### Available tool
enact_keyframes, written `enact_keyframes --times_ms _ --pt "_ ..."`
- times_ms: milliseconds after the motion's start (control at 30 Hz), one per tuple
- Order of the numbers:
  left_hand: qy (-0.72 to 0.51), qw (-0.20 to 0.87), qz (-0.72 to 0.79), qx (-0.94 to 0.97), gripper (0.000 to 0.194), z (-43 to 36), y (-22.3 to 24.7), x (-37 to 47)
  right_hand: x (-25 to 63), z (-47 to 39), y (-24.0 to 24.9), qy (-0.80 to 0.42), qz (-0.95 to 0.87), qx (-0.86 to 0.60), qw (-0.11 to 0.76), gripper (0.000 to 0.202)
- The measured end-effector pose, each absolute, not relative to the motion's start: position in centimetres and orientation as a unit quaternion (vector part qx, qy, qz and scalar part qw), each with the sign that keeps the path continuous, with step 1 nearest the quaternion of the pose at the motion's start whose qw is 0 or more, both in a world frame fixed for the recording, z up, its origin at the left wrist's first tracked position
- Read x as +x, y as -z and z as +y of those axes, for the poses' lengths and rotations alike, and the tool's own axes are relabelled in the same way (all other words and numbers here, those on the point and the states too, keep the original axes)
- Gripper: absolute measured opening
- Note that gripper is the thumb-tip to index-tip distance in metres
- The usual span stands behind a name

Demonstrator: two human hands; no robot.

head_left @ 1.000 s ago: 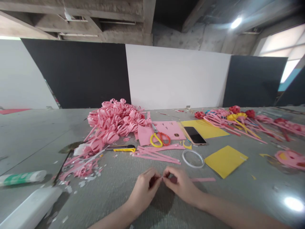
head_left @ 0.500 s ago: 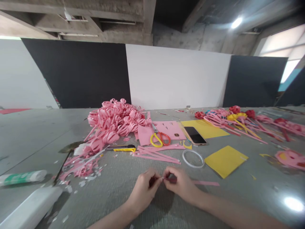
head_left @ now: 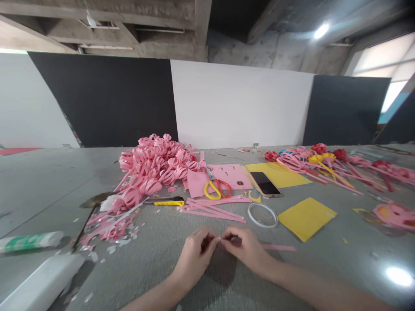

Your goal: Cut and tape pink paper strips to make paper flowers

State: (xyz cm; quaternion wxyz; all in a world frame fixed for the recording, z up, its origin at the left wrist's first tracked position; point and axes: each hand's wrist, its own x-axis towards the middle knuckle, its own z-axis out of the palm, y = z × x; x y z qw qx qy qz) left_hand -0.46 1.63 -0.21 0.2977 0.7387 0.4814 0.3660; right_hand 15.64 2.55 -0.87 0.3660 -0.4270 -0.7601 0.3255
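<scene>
My left hand (head_left: 199,252) is closed in a pinch, its thumb and forefinger at a tiny whitish bit too small to name. Almost touching it, my right hand (head_left: 244,247) pinches the end of a pink paper strip (head_left: 279,247), whose tail sticks out to the right beyond the palm. The middle of that strip is hidden by the right hand. Ahead of both hands lie several loose pink paper strips (head_left: 215,210). A ring of white double-sided tape (head_left: 263,215) rests flat just beyond my right hand.
Scissors (head_left: 214,189) lie on pink paper, with a yellow utility knife (head_left: 169,201) to their left. A phone (head_left: 266,184) and a yellow sheet (head_left: 308,219) are to the right. Pink paper curls (head_left: 155,162) are heaped at back left. A white box (head_left: 45,283) stands near left.
My fingertips have drawn slightly apart, and a small whitish bit shows between them. The strip's tail has shifted a little to the left with my right hand.
</scene>
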Motion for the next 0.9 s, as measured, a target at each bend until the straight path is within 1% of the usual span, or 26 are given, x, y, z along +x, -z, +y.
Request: enact_keyframes --times_ms 100,200,300,500,733,900 --pt "-0.370 0.216 0.490 0.759 0.014 1.33 0.37 -0.54 15.73 2.58 1.03 -0.320 -0.756 -0.432 0.374 0.008" --pt "-0.345 0.169 0.475 0.792 0.018 0.98 0.57 -0.62 15.77 2.57 1.05 -0.318 -0.755 -0.430 0.379 0.008" --pt "-0.331 0.165 0.461 0.807 0.021 0.92 0.86 -0.68 15.76 2.51 0.91 -0.320 -0.758 -0.426 0.375 0.008" --pt "-0.325 0.178 0.455 0.810 0.021 1.27 1.26 -0.71 15.68 2.31 0.68 -0.322 -0.769 -0.414 0.365 0.009" --pt "-0.314 0.188 0.469 0.804 0.020 1.24 1.12 -0.55 15.57 2.37 0.77 -0.270 -0.790 -0.415 0.361 0.010" --pt "-0.311 0.194 0.466 0.805 0.021 1.29 0.95 -0.54 15.60 2.29 0.75 -0.269 -0.791 -0.420 0.354 0.011"
